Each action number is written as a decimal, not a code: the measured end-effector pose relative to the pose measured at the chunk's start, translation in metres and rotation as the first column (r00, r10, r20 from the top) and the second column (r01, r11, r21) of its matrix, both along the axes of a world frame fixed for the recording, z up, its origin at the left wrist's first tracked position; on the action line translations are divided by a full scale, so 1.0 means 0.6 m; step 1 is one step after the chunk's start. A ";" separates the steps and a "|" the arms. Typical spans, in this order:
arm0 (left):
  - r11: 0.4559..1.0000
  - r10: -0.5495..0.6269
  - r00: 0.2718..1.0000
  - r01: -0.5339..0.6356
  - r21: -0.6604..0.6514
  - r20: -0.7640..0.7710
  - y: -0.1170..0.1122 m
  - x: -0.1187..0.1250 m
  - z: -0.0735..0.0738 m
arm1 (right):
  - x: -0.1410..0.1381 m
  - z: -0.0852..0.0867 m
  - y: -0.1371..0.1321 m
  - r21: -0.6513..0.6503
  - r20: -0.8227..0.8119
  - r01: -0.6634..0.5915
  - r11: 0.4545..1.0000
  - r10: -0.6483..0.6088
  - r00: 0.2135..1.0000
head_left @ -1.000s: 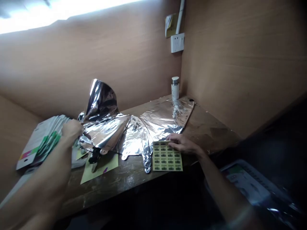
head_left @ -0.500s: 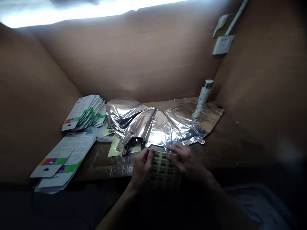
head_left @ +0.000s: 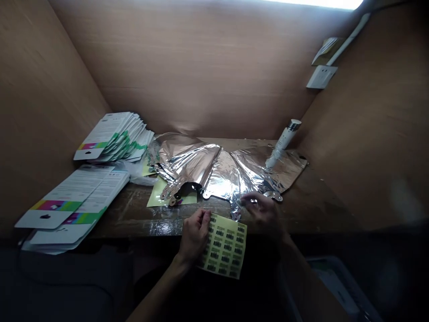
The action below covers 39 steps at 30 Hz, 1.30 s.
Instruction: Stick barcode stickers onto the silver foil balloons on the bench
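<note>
My left hand (head_left: 194, 236), closed, pinches the upper left edge of a yellow sheet of barcode stickers (head_left: 225, 246). The sheet tilts down in front of the table edge, with rows of small black-printed labels and a bare patch in its top row. My right hand (head_left: 263, 212) is raised above and right of the sheet, apart from it. Its thumb and fingertips are pressed together near the front edge of the foil; what they pinch, if anything, is too small to make out. Shiny flat foil pieces (head_left: 221, 172) with small tabs spread over the table beyond both hands.
White printed cards with coloured bands lie at left in a fanned pile (head_left: 117, 138) and a front stack (head_left: 73, 201). Clear plastic (head_left: 139, 174) and a yellow paper (head_left: 156, 194) are beside them. A white bottle (head_left: 284, 138) lies right; a bin (head_left: 342, 286) stands below.
My right hand has left the sticker sheet and moved up and right toward the foil. The sheet now hangs from my left hand alone. The view has tilted down.
</note>
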State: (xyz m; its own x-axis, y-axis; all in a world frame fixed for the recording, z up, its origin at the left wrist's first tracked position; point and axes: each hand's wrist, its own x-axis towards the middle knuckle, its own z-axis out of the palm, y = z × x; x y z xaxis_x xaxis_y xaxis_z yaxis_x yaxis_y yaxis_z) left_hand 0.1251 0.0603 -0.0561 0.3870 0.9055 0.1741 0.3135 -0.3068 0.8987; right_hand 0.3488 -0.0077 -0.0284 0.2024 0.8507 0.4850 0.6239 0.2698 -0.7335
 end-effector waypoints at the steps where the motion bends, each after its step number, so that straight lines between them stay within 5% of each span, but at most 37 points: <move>1: 1.000 -0.016 1.000 0.016 -0.007 -0.005 0.000 -0.003 -0.003 | 0.021 0.006 0.018 -0.117 0.049 -0.022 0.993 0.028 0.998; 4: 0.999 -0.039 0.999 0.039 -0.010 -0.016 -0.003 -0.007 -0.005 | 0.070 0.012 0.078 -0.327 0.187 -0.116 0.938 0.185 0.965; 8: 0.999 -0.038 0.999 0.038 -0.006 -0.034 -0.002 -0.009 0.000 | 0.079 -0.002 0.111 -0.357 0.275 -0.072 0.931 0.178 0.945; 12: 1.000 -0.007 0.998 0.006 -0.013 -0.064 0.001 -0.008 0.004 | 0.047 -0.010 0.054 -0.241 0.263 0.138 0.961 -0.072 0.962; 14: 0.999 -0.032 0.996 0.031 -0.021 -0.079 0.005 0.005 0.010 | 0.032 -0.014 0.003 -0.297 0.034 0.032 0.954 -0.023 0.999; 16: 0.990 -0.139 0.986 0.137 -0.029 -0.087 0.016 0.036 0.020 | 0.027 -0.021 -0.048 -0.370 -0.282 -0.225 0.902 0.122 0.952; 18: 0.964 -0.264 0.959 0.265 -0.006 -0.101 0.035 0.090 0.034 | 0.036 -0.028 -0.095 -0.370 -0.458 -0.330 0.868 0.139 0.878; 23: 0.853 -0.357 0.865 0.456 0.255 -0.353 0.093 0.299 0.051 | 0.093 -0.038 -0.184 -0.454 -0.483 -0.272 0.849 0.022 0.875; 27: 0.771 -0.375 0.674 0.608 0.190 -0.636 0.132 0.415 0.035 | 0.129 -0.045 -0.226 -0.507 -0.442 -0.237 0.829 -0.014 0.897; 31: 0.763 -0.430 0.610 0.639 0.092 -0.666 0.160 0.433 0.024 | 0.165 -0.049 -0.230 -0.413 -0.451 -0.178 0.893 -0.030 0.892; 34: 0.759 -0.443 0.598 0.646 0.075 -0.668 0.159 0.428 0.025 | 0.193 -0.039 -0.209 -0.258 -0.378 -0.202 0.945 0.094 0.921; 39: 0.769 -0.459 0.621 0.636 0.066 -0.636 0.148 0.433 0.026 | 0.209 -0.019 -0.173 -0.218 -0.237 -0.360 0.907 0.309 0.921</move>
